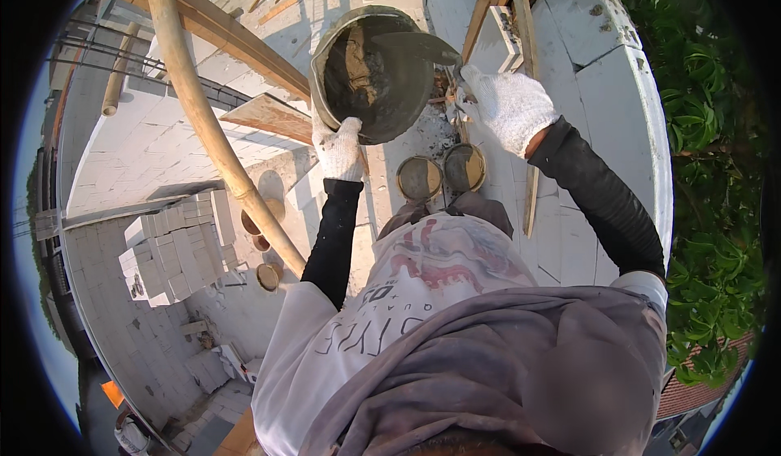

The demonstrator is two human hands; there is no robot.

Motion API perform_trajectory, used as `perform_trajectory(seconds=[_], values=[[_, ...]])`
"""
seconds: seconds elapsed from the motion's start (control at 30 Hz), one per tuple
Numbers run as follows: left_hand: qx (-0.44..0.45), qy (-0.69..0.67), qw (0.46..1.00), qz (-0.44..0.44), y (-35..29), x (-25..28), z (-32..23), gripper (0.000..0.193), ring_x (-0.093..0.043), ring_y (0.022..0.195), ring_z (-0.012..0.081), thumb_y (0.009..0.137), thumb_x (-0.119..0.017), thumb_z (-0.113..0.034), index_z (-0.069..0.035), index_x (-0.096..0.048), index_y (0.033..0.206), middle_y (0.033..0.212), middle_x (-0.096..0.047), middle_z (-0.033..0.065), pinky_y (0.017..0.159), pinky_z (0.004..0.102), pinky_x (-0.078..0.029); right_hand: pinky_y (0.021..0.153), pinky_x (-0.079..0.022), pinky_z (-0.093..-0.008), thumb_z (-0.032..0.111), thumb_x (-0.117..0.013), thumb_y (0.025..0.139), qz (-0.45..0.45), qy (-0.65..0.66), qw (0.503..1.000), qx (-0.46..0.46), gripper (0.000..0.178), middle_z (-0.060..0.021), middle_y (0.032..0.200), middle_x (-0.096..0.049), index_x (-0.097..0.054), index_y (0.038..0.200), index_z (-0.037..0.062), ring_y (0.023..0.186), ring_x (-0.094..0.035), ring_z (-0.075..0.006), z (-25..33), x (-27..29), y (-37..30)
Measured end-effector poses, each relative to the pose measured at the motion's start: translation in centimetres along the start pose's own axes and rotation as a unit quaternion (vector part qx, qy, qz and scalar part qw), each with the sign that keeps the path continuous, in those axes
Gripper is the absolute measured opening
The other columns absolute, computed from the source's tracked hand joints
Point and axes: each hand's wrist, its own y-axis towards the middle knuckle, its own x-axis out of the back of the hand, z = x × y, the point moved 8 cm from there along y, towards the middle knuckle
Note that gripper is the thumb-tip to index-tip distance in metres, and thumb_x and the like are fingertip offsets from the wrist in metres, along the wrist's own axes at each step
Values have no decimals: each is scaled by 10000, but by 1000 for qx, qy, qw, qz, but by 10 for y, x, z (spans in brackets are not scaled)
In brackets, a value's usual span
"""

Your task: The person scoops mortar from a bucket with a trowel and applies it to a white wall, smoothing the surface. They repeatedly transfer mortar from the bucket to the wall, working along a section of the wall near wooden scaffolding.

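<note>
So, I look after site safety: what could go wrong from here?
The left hand holds the bucket by its rim, so it might slip if that grip loosens. The trowel in the right hand reaches over the bucket's mouth and could jolt it. Two round containers appear close to the legs and might get knocked.

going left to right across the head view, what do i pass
stack of white blocks → left gloved hand on the bucket rim → left one of two round containers → right gloved hand holding the trowel → green foliage
</note>
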Motion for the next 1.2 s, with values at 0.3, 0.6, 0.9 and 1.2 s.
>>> perform_trajectory(seconds=[0.3, 0.6, 0.9, 1.2], values=[[22, -41, 998, 33, 0, -3, 3, 681, -671, 1128, 215, 809, -619, 57, 14, -508, 1480, 1323, -664, 126, 976, 319, -551, 608, -586, -453, 158, -611, 962, 35, -176, 980, 89, 213, -132, 858, -715, -679, 1151, 88, 789, -767, -316, 26, -72, 37], [-34, 86, 995, 46, -7, -30, -26, 672, -626, 1213, 278, 819, -609, -20, 58, -512, 1479, 1349, -654, 205, 1078, 360, -474, 613, -603, -426, 141, -648, 916, -115, -230, 966, -21, 256, -196, 872, -719, -656, 1150, 37, 765, -756, -318, 19, -66, 65], [-52, 161, 975, 143, -23, -34, -53, 756, -621, 1189, 214, 813, -627, -4, 24, -476, 1553, 1374, -638, 178, 1009, 335, -512, 710, -621, -382, 467, -657, 982, 321, 184, 920, -133, 600, -189, 1117, -760, -629, 1385, 23, 976, -758, -282, -28, -53, -1], [60, -32, 969, 238, -17, -42, -29, 721, -575, 1267, 194, 839, -638, 28, 8, -488, 1544, 1429, -606, 130, 1069, 327, -479, 591, -542, -334, 349, -569, 1086, 211, 467, 856, -65, 388, -109, 896, -706, -625, 1298, 29, 682, -679, -175, -24, -129, -38]])
